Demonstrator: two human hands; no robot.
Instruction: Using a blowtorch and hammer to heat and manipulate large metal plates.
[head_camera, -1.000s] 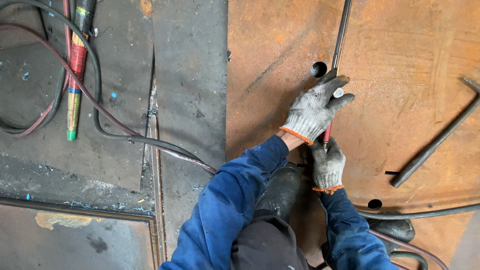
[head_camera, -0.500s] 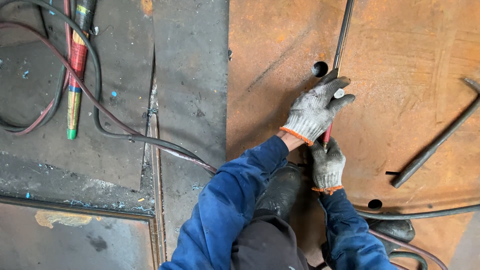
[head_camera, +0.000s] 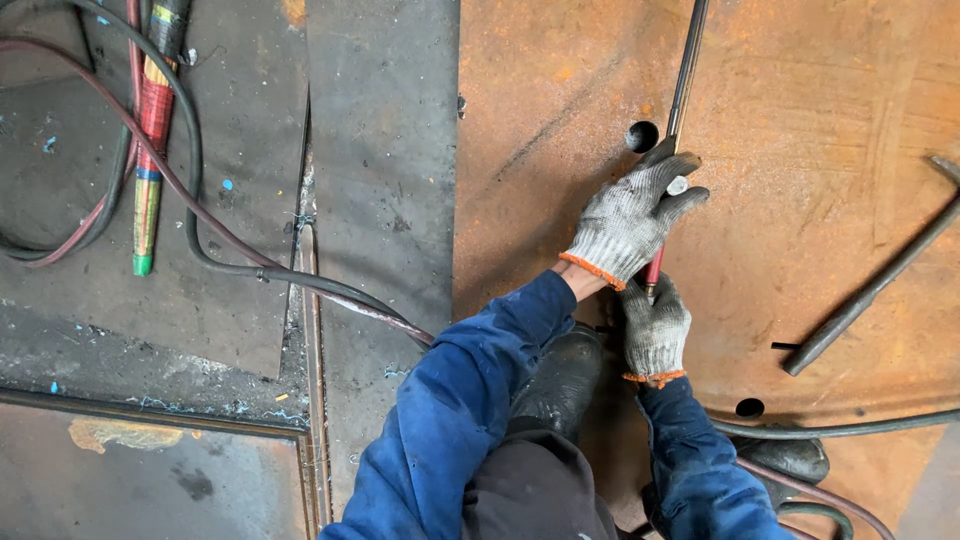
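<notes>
- Our left hand (head_camera: 632, 222) and right hand (head_camera: 655, 330) are both clamped on the long torch rod (head_camera: 683, 90), just beside the round hole (head_camera: 642, 136) in the rusty steel plate (head_camera: 820, 120).
- The rod seems stiff and fairly heavy; we judge its red handle (head_camera: 653, 268) gives the surest grip.

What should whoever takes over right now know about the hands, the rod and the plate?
Left hand: gloved, closed over the long metal rod, just beside a round hole.
Right hand: gloved, gripping the rod's red rear end, close to the body.
Rod: lies low along the rusty steel plate, pointing away.
Done: the plate shows that hole and a second hole near the right sleeve.
Left: cannot tell; no sparks or flame are visible.
Nearby: a bent steel bar on the right, hoses on the left.
</notes>
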